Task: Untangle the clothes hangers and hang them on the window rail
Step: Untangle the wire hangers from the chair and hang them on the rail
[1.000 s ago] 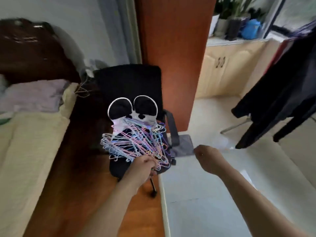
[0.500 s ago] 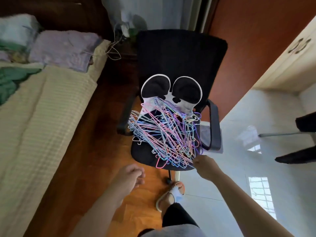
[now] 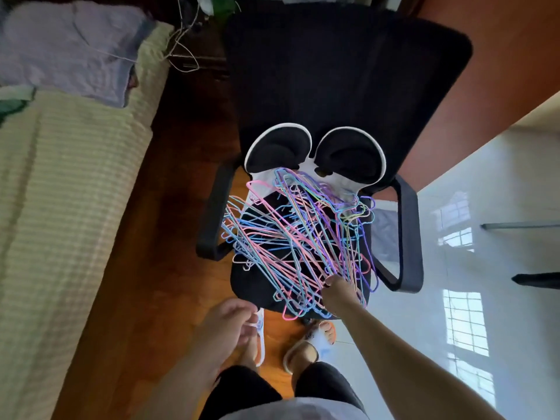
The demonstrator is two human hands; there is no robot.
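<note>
a person stands over a black office chair (image 3: 333, 74) where a knotted heap of pastel wire hangers (image 3: 297, 237) lies across the seat, partly over a black-and-white eared cushion (image 3: 315, 153). the right hand (image 3: 341, 294) is dug into the near edge of the heap, fingers closed among the wires, seemingly to pin or lift the bundle so single hangers can be teased loose. the left hand (image 3: 225, 328) hovers loosely open and empty near the seat's front. a bed (image 3: 60, 192) runs alongside; no window rail is visible.
</note>
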